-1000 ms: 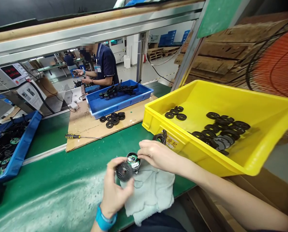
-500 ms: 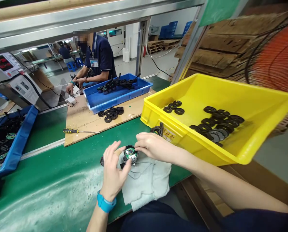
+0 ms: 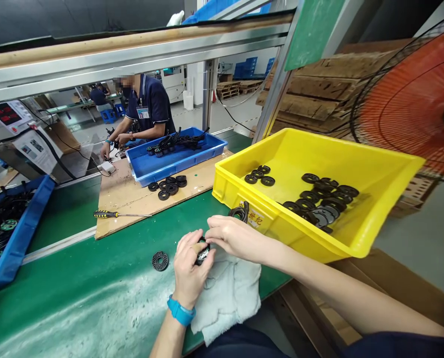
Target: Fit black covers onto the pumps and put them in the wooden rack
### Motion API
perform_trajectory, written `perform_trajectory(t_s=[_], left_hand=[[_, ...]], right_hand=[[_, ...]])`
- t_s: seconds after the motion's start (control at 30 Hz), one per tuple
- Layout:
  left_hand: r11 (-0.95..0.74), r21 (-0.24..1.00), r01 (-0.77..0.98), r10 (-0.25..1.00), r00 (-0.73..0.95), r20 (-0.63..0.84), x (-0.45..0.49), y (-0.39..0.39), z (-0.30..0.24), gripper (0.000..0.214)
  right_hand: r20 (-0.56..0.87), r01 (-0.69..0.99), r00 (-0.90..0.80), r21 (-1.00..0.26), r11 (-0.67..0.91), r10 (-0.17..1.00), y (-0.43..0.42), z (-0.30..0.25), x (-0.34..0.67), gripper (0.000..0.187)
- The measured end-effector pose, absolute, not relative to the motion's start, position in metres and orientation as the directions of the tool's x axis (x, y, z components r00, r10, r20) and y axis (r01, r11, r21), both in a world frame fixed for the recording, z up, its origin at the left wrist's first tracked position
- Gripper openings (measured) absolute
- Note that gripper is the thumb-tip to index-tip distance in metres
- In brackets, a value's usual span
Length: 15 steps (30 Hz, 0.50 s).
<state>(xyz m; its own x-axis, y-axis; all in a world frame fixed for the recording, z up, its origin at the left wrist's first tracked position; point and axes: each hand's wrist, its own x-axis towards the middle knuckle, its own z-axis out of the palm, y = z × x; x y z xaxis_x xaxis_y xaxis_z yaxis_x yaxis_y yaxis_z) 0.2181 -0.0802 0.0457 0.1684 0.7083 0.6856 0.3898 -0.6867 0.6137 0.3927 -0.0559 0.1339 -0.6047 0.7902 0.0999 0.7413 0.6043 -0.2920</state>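
Note:
My left hand (image 3: 190, 262), with a blue watch at its wrist, is wrapped round a small round black housing (image 3: 203, 255). A green circuit board showed in that housing a moment earlier; my fingers now cover most of it. At the housing's upper right edge, the fingertips of my right hand (image 3: 227, 234) are pinched together; what they grip, if anything, is too small to tell. Under both hands lies a pale cloth (image 3: 232, 286). A black ridged disc (image 3: 160, 261) rests on the green table to the left of my left hand.
To the right stands a yellow bin (image 3: 281, 219) with several black discs; a coiled black cable (image 3: 238, 214) lies against it. Beyond are a screwdriver (image 3: 106, 214) on cardboard (image 3: 113, 189), a blue tray (image 3: 177, 163) and a co-worker (image 3: 150, 107). Another blue tray (image 3: 31, 223) is left.
My left hand has moved right and closed round the housing, uncovering the black disc on the table. My right hand stays pinched at the housing's edge. The camera view has tilted up.

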Motion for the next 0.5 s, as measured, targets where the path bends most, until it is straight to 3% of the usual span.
perform_trajectory(t_s=[0.13, 0.27, 0.5], left_hand=[[-0.691, 0.619, 0.374, 0.706, 0.165, 0.689, 0.217, -0.079, 0.045, 0.011], [-0.696, 0.620, 0.361, 0.704, 0.175, 0.688, 0.215, -0.077, 0.044, 0.010], [-0.686, 0.640, 0.346, 0.719, 0.186, 0.669, 0.215, -0.075, 0.047, 0.010]], right_hand=[[0.111, 0.722, -0.603, -0.346, 0.599, 0.790, -0.054, 0.130, 0.395, 0.025], [0.088, 0.668, -0.581, -0.517, 0.536, 0.809, -0.048, 0.126, 0.403, 0.017], [0.143, 0.432, -0.542, -0.798, 0.420, 0.828, -0.039, 0.098, 0.423, 0.024]])
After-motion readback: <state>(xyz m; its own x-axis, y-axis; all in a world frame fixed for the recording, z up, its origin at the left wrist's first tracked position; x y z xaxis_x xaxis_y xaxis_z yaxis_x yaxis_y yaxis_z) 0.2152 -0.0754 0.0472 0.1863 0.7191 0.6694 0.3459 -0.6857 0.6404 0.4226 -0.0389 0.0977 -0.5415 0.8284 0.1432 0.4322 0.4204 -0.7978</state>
